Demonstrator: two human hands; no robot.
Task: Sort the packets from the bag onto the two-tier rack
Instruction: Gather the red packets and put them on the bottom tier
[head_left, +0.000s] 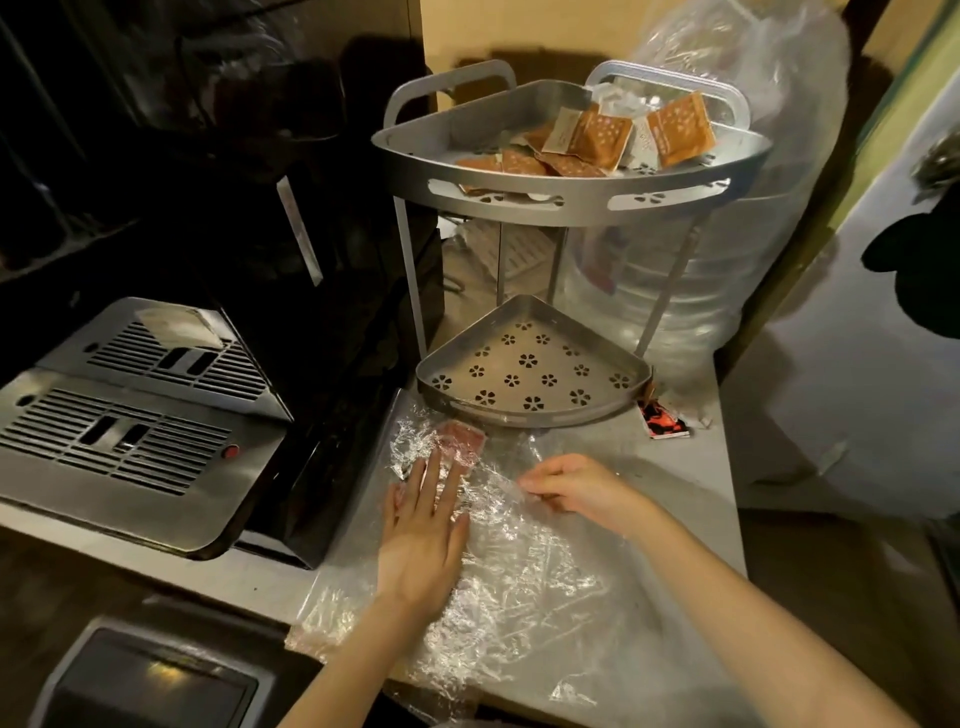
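1. 2 bare hands over a clear plastic bag (524, 577) lying crumpled flat on the grey counter (691, 467), hands apart w/ bag film between them.
2. Left hand (423, 525): palm down, fingers straight & spread, pressing flat on the bag; not gripping anything.
3. Right hand (576, 488): fingers curled, tips pinched on a fold of the bag's film near its far edge.
4. 1 reddish packet (461, 440) shows through the film at the bag's far end, just beyond the left fingertips, close to the rack's lower tier.
5. 2-tier rack (566, 202) stands at the back of the counter. Top tier holds a pile of orange packets (602, 137) plus some pale ones; lower tier (530, 369), w/ flower-shaped holes, has no packets.
6. 1 red-and-black packet (664, 423) lies on the counter beside the lower tier's right corner.
7. Left of the bag: black machine w/ a slotted metal drip tray (130, 441).
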